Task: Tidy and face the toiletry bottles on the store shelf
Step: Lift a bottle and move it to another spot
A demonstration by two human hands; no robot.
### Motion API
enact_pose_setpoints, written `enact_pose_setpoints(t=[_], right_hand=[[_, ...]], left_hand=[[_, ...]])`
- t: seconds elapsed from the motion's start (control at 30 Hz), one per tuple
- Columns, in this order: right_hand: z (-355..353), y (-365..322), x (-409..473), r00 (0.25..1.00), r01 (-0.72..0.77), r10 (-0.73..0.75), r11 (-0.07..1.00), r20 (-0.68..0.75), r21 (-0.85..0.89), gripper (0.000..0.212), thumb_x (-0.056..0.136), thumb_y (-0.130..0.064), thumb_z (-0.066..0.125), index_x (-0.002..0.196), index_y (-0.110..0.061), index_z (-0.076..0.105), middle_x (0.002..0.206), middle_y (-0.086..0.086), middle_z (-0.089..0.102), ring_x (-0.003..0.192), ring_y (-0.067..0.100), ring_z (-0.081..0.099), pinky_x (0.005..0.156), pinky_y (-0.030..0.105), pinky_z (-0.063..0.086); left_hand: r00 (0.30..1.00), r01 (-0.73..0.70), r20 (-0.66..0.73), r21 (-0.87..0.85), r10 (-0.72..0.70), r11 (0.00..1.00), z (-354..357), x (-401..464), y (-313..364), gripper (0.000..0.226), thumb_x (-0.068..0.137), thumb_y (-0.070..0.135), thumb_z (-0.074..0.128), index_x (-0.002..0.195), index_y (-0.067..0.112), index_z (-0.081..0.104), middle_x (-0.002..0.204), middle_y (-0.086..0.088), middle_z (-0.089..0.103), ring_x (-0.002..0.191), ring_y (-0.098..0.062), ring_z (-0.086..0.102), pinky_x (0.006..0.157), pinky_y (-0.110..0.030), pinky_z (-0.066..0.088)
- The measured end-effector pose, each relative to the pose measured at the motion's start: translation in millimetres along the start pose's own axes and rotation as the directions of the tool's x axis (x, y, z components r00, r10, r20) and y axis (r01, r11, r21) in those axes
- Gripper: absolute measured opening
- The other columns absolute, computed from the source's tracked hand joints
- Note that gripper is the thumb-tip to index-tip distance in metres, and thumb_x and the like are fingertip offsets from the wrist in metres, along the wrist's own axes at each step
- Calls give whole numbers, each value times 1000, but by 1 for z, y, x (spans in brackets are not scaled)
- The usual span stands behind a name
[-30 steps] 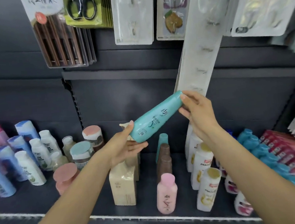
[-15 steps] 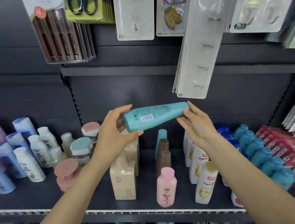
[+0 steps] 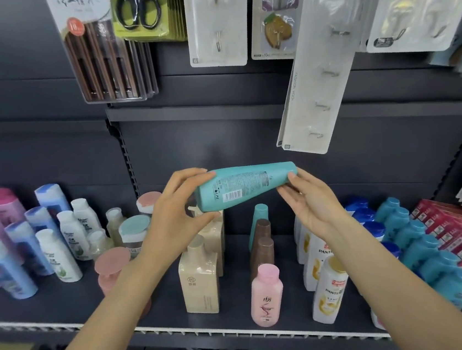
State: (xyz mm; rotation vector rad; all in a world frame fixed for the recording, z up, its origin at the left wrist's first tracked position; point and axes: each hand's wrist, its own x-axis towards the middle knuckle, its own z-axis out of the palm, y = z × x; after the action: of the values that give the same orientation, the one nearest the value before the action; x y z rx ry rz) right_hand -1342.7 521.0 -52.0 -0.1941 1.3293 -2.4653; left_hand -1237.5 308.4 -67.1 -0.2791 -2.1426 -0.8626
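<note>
A teal bottle (image 3: 244,186) lies almost level in the air above the dark shelf (image 3: 163,294), its barcode and back label facing me. My left hand (image 3: 177,218) grips its wide end. The fingertips of my right hand (image 3: 310,203) touch its narrow end from below. On the shelf under it stand beige square bottles (image 3: 198,279), a second teal bottle (image 3: 259,217), brown bottles (image 3: 262,247), a pink bottle (image 3: 266,296) and white bottles with yellow labels (image 3: 330,287).
Blue, purple and small white bottles (image 3: 57,249) crowd the shelf's left part. Teal-capped bottles (image 3: 421,239) and red boxes (image 3: 455,230) fill the right. Hanging packs of hooks (image 3: 314,79), scissors and chopsticks dangle close above the hands.
The teal bottle has tipped from slanting up to the right to nearly level and has rolled, so its back label with the barcode now faces me. Both hands stayed on it.
</note>
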Motion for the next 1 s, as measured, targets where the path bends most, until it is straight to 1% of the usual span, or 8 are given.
enact_pose_setpoints(t=[0.23, 0.3, 0.43, 0.57, 0.73, 0.87, 0.93, 1.0], right_hand=[[-6, -2, 6, 1000, 13, -13, 1000, 21, -23, 30, 97, -11, 48, 123, 2, 54, 117, 13, 64, 108, 18, 62, 92, 26, 51], [-9, -2, 9, 999, 20, -20, 1000, 38, -10, 31, 97, -10, 48, 124, 3, 53, 121, 14, 62, 112, 19, 61, 96, 27, 49], [-14, -2, 17, 995, 61, -58, 998, 85, -34, 26, 95, -3, 48, 120, 1, 55, 120, 12, 64, 113, 18, 61, 92, 24, 51], [-18, 0, 27, 990, 47, -35, 995, 138, -86, 26, 94, -11, 53, 119, -5, 56, 112, 9, 67, 108, 18, 64, 90, 29, 53], [-12, 2, 39, 988, 59, -42, 992, 147, -109, 11, 93, -9, 54, 102, -5, 51, 99, 11, 68, 98, 22, 68, 85, 34, 57], [2, 3, 51, 986, 150, -132, 968, 98, -201, 15, 92, -9, 56, 106, -5, 51, 97, 7, 67, 98, 21, 65, 83, 33, 57], [8, 3, 58, 977, 210, -189, 937, 100, -279, 13, 92, -10, 57, 104, -13, 55, 102, 3, 68, 99, 16, 65, 83, 31, 56], [14, 5, 66, 956, 294, -266, 877, 127, -379, 17, 90, -11, 59, 102, -24, 57, 104, -3, 67, 96, 7, 65, 81, 27, 55]], left_hand=[[910, 404, 43, -311, -412, 860, 9, 2, 2, 45, 73, 16, 78, 114, 29, 65, 111, 5, 64, 95, -13, 64, 83, -27, 54], [842, 524, 85, -357, -532, 773, 12, 6, 2, 31, 78, 23, 73, 108, 28, 67, 103, 3, 69, 92, -17, 67, 82, -27, 54], [637, 727, 229, -497, -736, 474, 21, 12, 4, 16, 89, 33, 60, 98, 22, 67, 99, -4, 70, 82, -18, 71, 74, -21, 51], [502, 829, 288, -430, -816, 358, 31, 13, -2, 33, 90, 51, 50, 97, 23, 66, 81, -5, 74, 62, -14, 64, 66, -25, 39], [352, 920, 321, -290, -879, 262, 46, 11, -15, 49, 89, 61, 42, 100, 19, 64, 81, -10, 74, 47, -9, 62, 58, -24, 38], [316, 937, 356, -259, -879, 232, 53, 16, -26, 40, 93, 54, 43, 100, 19, 61, 83, -12, 74, 68, -20, 69, 64, -26, 46], [365, 926, 328, -223, -871, 304, 52, 23, -37, 37, 95, 46, 46, 98, 13, 62, 84, -16, 73, 65, -21, 68, 61, -27, 46], [468, 884, 272, -141, -841, 446, 51, 31, -51, 27, 95, 35, 51, 90, 11, 63, 89, -16, 72, 60, -17, 67, 56, -26, 47]])
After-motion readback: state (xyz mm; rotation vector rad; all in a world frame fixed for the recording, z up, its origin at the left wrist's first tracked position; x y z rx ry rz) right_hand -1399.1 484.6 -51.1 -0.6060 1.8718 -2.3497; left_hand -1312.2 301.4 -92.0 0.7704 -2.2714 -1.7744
